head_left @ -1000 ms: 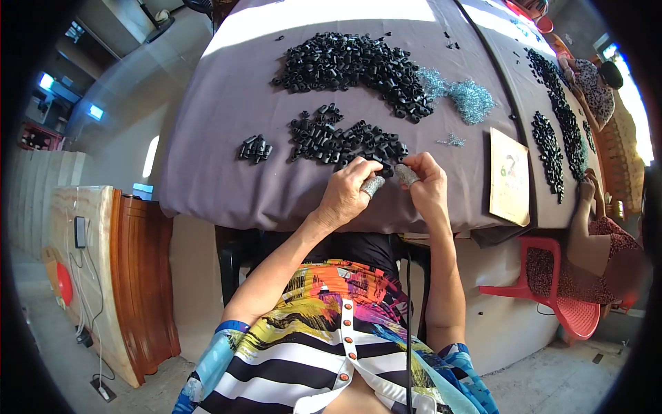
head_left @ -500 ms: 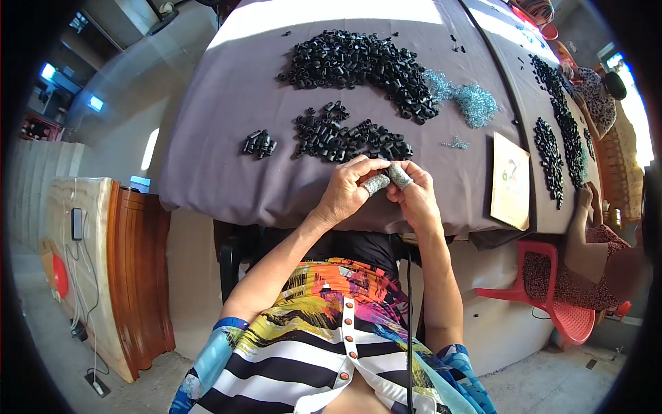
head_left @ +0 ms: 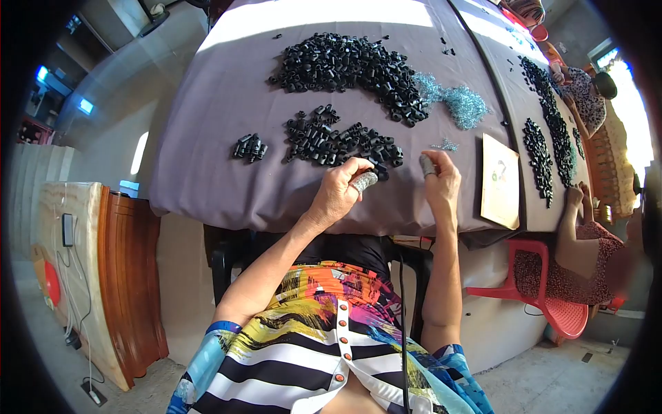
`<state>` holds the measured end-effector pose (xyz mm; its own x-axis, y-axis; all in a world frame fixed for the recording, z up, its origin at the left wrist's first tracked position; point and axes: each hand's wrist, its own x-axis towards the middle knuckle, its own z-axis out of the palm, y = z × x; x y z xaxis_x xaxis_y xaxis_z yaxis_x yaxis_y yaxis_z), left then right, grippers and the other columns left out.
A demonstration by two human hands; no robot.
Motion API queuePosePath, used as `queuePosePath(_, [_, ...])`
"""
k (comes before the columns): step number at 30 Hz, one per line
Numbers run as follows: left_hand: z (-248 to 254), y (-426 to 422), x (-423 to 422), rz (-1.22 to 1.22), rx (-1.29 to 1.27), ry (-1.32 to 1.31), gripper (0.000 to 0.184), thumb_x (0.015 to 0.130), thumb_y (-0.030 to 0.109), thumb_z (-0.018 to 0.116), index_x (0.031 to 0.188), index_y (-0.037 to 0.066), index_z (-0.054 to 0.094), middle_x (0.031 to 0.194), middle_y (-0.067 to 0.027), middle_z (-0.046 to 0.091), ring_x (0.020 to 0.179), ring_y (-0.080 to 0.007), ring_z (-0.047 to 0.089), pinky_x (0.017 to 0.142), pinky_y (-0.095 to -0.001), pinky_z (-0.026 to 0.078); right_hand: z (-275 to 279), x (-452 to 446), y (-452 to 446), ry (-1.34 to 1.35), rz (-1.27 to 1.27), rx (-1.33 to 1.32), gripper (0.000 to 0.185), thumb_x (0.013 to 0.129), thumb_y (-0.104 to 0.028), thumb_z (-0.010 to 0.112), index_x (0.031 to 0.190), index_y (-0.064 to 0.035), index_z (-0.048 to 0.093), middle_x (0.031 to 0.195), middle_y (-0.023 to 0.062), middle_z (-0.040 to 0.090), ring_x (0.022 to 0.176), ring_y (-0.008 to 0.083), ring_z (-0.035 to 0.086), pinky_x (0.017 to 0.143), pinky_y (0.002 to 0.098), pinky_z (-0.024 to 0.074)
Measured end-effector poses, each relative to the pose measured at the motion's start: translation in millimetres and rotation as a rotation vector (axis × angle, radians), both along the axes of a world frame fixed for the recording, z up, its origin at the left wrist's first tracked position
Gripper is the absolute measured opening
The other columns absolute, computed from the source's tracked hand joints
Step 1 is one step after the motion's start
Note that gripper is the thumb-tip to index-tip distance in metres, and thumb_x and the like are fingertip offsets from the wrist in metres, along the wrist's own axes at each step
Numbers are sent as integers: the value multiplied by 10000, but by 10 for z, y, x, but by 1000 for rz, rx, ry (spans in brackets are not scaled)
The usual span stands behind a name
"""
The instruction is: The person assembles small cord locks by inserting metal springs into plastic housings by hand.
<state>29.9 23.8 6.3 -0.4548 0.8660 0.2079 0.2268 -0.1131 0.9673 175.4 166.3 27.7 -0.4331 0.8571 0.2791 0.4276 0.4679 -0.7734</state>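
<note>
My left hand (head_left: 336,195) is closed in a pinch at the near edge of the smaller pile of short black tube pieces (head_left: 331,141), with a small black tube piece (head_left: 378,174) at its fingertips. A grey speckled covering wraps its thumb. To the right, my right hand (head_left: 442,185) is raised apart from it, fingers curled together, a similar grey covering (head_left: 427,164) on one digit. Whatever those fingers hold is too small to make out. Just beyond them lies a little cluster of thin, silvery-blue wire-like bits (head_left: 447,145).
A large heap of black pieces (head_left: 338,62) and a bluish wire-like pile (head_left: 465,107) lie farther back on the grey tablecloth (head_left: 207,124). A small group of black pieces (head_left: 249,148) sits left. A booklet (head_left: 500,183) lies right. Two people sit along the right side, near a red chair (head_left: 545,283).
My hands were together over the near pile and have separated. The right hand has moved right, close to the small wire-like cluster, while the left stays by the black pieces.
</note>
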Motion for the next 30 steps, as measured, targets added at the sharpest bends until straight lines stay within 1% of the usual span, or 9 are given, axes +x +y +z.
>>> queuePosePath(3, [-9,4,3,-8,32,-6,213,809,-23,561,1015,28,574,720,-26,603,539,-48,516,485,-212,422,-57,43,286,-162,-46,275,162,758,-27,574,909,-46,630,812,126,607,710,267,591,654,346,460])
queuePosePath(4, [-17,7,1,-11,42,-11,232,805,-26,562,1030,29,576,729,-29,608,544,-48,520,487,-213,424,-58,33,355,-206,-66,259,176,758,-43,556,910,-67,641,875,131,594,803,317,582,706,386,457])
queuePosePath(8, [-55,12,-11,-1,32,-49,224,818,16,582,1040,44,580,720,-23,610,555,-39,525,471,-202,412,-162,-4,555,-454,-96,319,199,754,-53,532,912,-95,646,928,125,560,879,310,564,742,401,454])
queuePosePath(12, [-41,0,-15,3,-6,-75,212,827,62,603,1038,58,583,708,-11,612,561,-31,531,455,-188,393,-154,-59,536,-499,-86,334,114,772,-62,521,856,-69,597,903,135,541,848,323,543,728,408,443])
queuePosePath(18, [-57,-8,-22,-19,9,-117,228,820,-8,550,1038,53,581,794,-14,631,589,-46,549,478,-188,407,48,-149,43,-75,104,344,135,761,43,508,872,-32,529,870,133,519,835,319,520,724,387,430])
queuePosePath(19, [-40,-7,-25,-25,19,-112,238,817,-22,540,1039,52,581,815,-17,634,594,-49,552,485,-189,412,34,-151,-35,3,173,322,171,744,84,512,873,-26,526,861,137,515,775,299,526,709,358,436])
queuePosePath(21, [-41,8,-21,-36,30,-110,264,809,-54,515,1042,48,583,854,-23,635,621,-57,561,505,-195,429,70,-201,-279,99,232,15,213,740,105,487,903,-25,531,852,122,522,717,236,537,656,319,451])
queuePosePath(24, [-66,3,-38,-30,41,-110,321,788,-109,471,1047,39,588,901,-29,626,689,-69,575,542,-204,463,28,-224,-459,223,381,-200,301,714,164,431,922,-13,559,815,57,535,734,129,543,599,265,458])
queuePosePath(30, [-34,7,-31,-41,41,-110,401,740,-171,409,1048,10,591,955,-35,602,783,-88,581,591,-210,496,-26,-260,-484,261,394,-43,326,674,165,464,912,-11,599,844,106,552,758,223,576,669,287,466])
